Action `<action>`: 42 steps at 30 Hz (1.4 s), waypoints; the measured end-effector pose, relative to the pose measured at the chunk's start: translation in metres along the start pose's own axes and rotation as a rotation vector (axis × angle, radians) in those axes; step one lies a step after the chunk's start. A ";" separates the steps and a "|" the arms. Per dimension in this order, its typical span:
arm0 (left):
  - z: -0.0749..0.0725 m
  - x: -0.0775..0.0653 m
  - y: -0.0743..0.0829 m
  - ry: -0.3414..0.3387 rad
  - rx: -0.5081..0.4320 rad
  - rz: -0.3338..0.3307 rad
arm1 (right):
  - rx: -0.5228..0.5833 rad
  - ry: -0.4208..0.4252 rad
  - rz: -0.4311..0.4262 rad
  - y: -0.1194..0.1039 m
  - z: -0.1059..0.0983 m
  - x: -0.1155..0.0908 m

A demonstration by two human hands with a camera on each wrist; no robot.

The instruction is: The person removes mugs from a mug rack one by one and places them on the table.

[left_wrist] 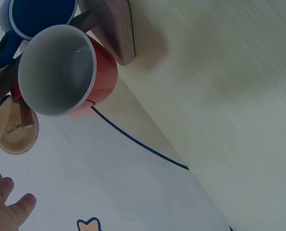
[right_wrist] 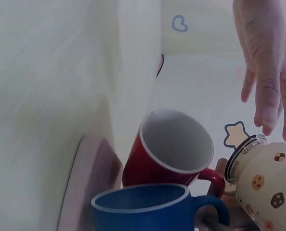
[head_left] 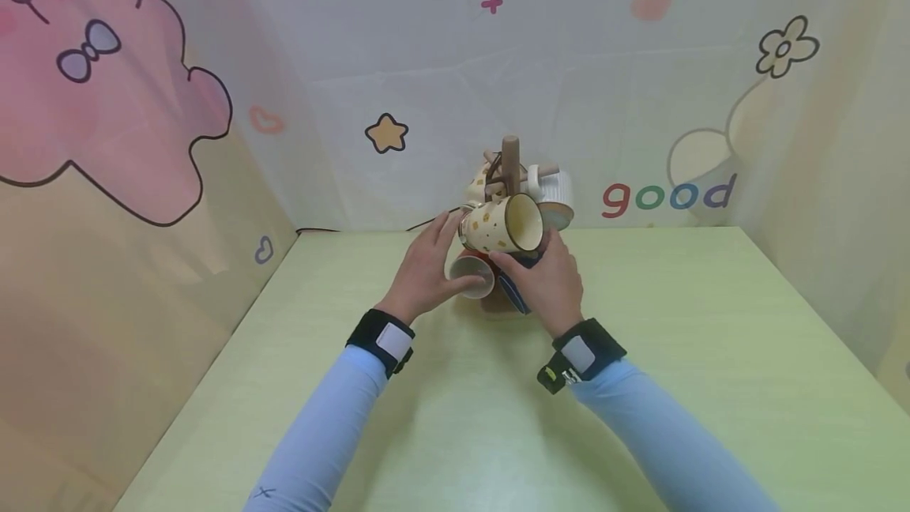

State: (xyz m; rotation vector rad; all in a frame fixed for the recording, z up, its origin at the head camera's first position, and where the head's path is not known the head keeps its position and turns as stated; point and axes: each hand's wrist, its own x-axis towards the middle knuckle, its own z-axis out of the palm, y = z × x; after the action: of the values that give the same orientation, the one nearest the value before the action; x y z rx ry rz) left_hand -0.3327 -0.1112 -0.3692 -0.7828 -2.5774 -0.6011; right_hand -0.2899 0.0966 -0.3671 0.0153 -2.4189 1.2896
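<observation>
A cream mug with brown spots [head_left: 486, 227] lies tilted on the wooden mug stand [head_left: 510, 155], its mouth facing right. My right hand [head_left: 546, 283] holds it near the rim, thumb below and fingers curled partly out of sight behind. The right wrist view shows the spotted mug [right_wrist: 267, 192] but not that hand's fingers. My left hand [head_left: 425, 267] reaches up on the other side, fingers extended beside the mug's base and thumb across the red mug's mouth in the head view. Below hang a red mug [left_wrist: 104, 72] with a pale inside and a blue mug [right_wrist: 147, 214].
A white ribbed mug [head_left: 558, 194] hangs on the stand's right side, and another spotted mug [head_left: 479, 180] is partly hidden behind. The stand's wooden base [left_wrist: 115, 33] rests on the pale green table [head_left: 455, 433]. A printed curtain [head_left: 426, 38] rises close behind.
</observation>
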 end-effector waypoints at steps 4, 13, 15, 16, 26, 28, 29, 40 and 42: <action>0.000 -0.001 0.000 0.009 -0.007 -0.001 | 0.080 0.010 0.050 -0.003 0.004 0.002; 0.000 -0.002 -0.001 -0.013 -0.009 -0.020 | 0.095 0.099 0.071 -0.009 0.016 0.006; 0.000 -0.002 -0.001 -0.019 -0.010 -0.027 | 0.128 0.099 0.080 -0.010 0.017 0.006; 0.000 -0.002 -0.001 -0.018 -0.012 -0.031 | 0.143 0.099 0.083 -0.010 0.017 0.006; -0.002 -0.003 -0.001 -0.042 -0.006 -0.065 | 0.218 0.104 0.162 -0.012 0.017 0.006; -0.002 -0.003 -0.002 -0.040 -0.008 -0.065 | 0.208 0.110 0.154 -0.012 0.017 0.005; -0.002 -0.003 -0.002 -0.038 -0.010 -0.067 | 0.206 0.113 0.149 -0.012 0.016 0.005; -0.008 -0.003 -0.002 -0.038 -0.052 -0.087 | 0.205 0.092 0.098 -0.020 0.008 0.000; -0.011 -0.002 -0.002 -0.035 -0.073 -0.088 | 0.208 0.086 0.093 -0.021 0.006 -0.001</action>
State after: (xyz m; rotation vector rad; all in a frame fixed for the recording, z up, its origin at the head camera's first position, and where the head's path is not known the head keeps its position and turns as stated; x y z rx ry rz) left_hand -0.3303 -0.1191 -0.3619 -0.7119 -2.6460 -0.7184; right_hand -0.2865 0.0794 -0.3536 -0.0945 -2.2279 1.5457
